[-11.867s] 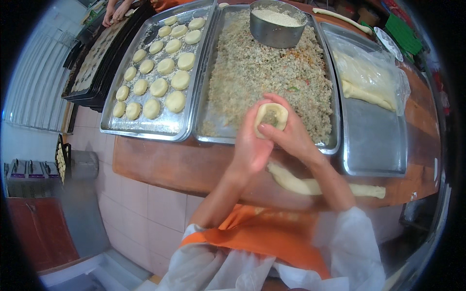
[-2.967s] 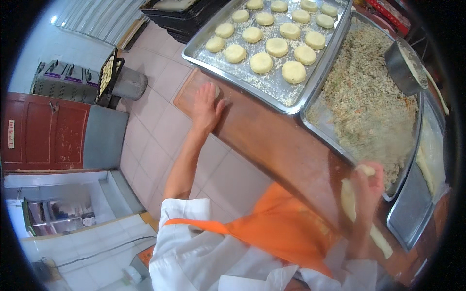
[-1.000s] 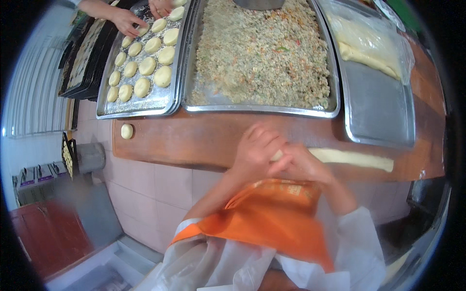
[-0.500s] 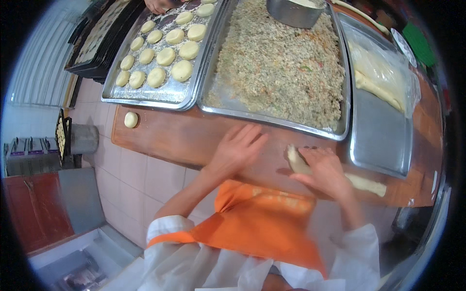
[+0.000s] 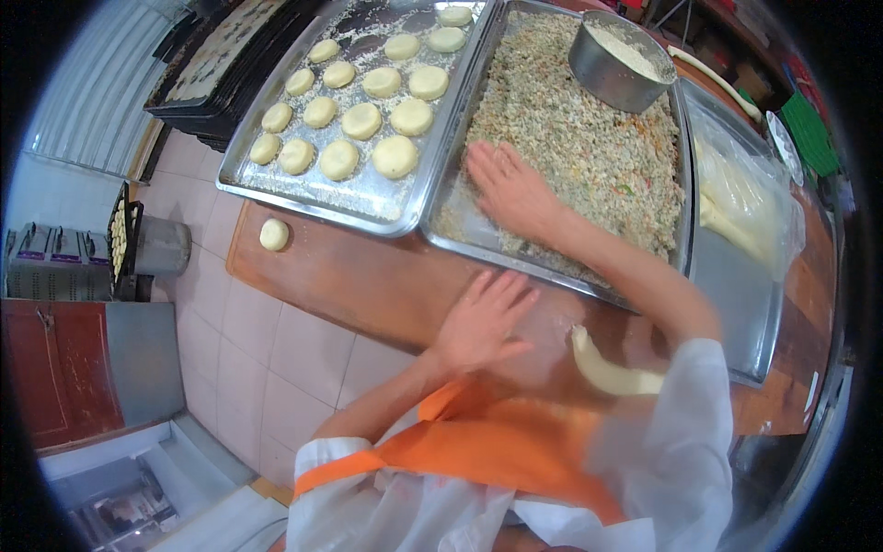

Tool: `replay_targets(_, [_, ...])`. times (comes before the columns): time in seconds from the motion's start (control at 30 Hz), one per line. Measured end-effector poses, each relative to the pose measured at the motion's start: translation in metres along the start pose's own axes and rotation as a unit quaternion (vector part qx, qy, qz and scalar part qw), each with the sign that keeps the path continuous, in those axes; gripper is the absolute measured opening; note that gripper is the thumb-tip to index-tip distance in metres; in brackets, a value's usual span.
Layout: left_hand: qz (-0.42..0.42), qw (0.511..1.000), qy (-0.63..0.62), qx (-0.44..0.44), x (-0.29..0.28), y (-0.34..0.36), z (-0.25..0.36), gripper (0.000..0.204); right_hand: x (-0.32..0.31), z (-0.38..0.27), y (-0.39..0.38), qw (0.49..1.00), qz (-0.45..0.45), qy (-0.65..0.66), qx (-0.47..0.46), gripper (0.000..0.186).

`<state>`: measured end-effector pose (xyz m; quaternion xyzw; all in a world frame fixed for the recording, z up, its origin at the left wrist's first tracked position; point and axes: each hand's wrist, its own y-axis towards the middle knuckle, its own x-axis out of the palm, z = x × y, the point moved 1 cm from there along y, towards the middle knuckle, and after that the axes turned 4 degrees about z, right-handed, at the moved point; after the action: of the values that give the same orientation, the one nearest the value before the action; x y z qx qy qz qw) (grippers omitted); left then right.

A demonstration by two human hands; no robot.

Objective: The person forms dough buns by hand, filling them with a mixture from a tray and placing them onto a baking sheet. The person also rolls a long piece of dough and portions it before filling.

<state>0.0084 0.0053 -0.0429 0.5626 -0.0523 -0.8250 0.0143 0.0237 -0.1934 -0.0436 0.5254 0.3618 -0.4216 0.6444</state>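
Observation:
My left hand [image 5: 483, 317] lies over the wooden table near its front edge, palm down with fingers spread. Anything beneath that palm is hidden. Stretched across the front rim of a metal tray [image 5: 538, 264], my right hand [image 5: 520, 193] touches the left side of a crumbly, speckled filling [image 5: 570, 138], fingers extended and nothing visibly gripped. A pale dough rope [image 5: 612, 370] rests on the table below my right forearm, its right end covered by my sleeve. In the filling's far right corner stands a round metal tin [image 5: 618, 78] of pale grains.
Left of the filling, another metal tray [image 5: 386, 213] holds several round dough cakes [image 5: 361, 120]. One dough ball [image 5: 274, 235] sits on the wooden table [image 5: 340, 271]. To the right, a tray [image 5: 736, 317] carries plastic-covered dough [image 5: 731, 221]. Stacked dark baking trays [image 5: 225, 78] stand far left.
My right hand has left the dough rope and moved up and left into the filling tray. My left hand stays over the table. The whole view has shifted slightly.

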Motion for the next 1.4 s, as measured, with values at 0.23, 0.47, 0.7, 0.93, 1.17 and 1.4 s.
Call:
replay_targets(0.23, [0.002,1.0,-0.006,-0.002,-0.003,0.007,0.003,0.068,0.035,0.046,0.055,0.977,0.054,0.008,0.204,0.049])
replay_targets(0.47, [-0.005,1.0,0.006,-0.005,-0.009,0.012,0.003,0.06,-0.001,0.0,-0.001,0.99,-0.014,0.132,0.049,0.022])
replay_targets(0.7, [0.052,0.999,0.005,0.002,-0.002,0.004,0.002,0.059,-0.055,0.009,-0.042,0.98,0.026,0.158,-0.118,0.013])
replay_targets(0.93, [0.07,0.997,-0.004,0.011,0.001,0.002,0.002,0.058,-0.023,0.014,-0.017,0.991,-0.096,0.085,-0.037,0.016])
replay_targets(1.17, [0.059,0.998,0.0,0.011,0.001,0.004,0.002,0.06,-0.022,0.009,-0.004,0.968,0.041,0.224,0.104,0.03])
replay_targets(1.4, [0.137,0.99,-0.022,0.009,-0.003,0.0,0.002,0.056,-0.048,-0.008,-0.023,0.817,0.048,0.468,0.333,0.017])
